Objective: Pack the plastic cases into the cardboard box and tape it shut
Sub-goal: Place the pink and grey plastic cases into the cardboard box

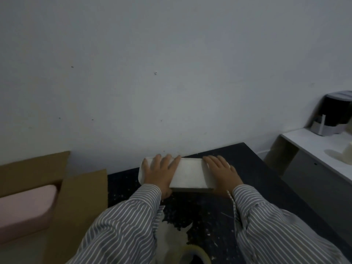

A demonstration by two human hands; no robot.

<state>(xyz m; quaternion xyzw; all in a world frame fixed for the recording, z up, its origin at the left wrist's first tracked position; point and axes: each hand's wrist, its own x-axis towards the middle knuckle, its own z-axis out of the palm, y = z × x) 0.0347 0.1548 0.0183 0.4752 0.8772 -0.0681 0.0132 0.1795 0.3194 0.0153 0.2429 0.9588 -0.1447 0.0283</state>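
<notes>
- Both hands are on the white plastic case (188, 173), which sits on the dark table (219, 216) right up against the pale wall (171, 73).
- The left hand (160, 174) lies over the case's left part, fingers spread and reaching toward the wall; the thumb sits at the near edge, tucked by the corner, so it reads as a flat clasp along that side more than a tight fist.
- The right hand (221, 172) comes in at the right end, fingers fairly straight and laid over the top edge; whether the thumb hooks underneath is hidden, so I cannot tell how firmly it grips.
- A second white shape (142, 173) peeks out just left of the left hand, touching or under the case; too blurred to say which.
- Over on the left, the cardboard box (83, 197) stands with flaps up, well apart from the hands, and a pink plastic case (26, 206) already lies inside it.
- Down at the bottom edge, between the striped sleeves (123, 225), the roll of tape (194, 254) rests on the table, near the person's body.
- The table is speckled with pale flecks, and there is a large worn pale patch (171, 235) just beyond the tape.
- Off to the right, a white shelf (314, 147) carries a dark container (335, 111) and a pale object (342, 155), only partly in view.
</notes>
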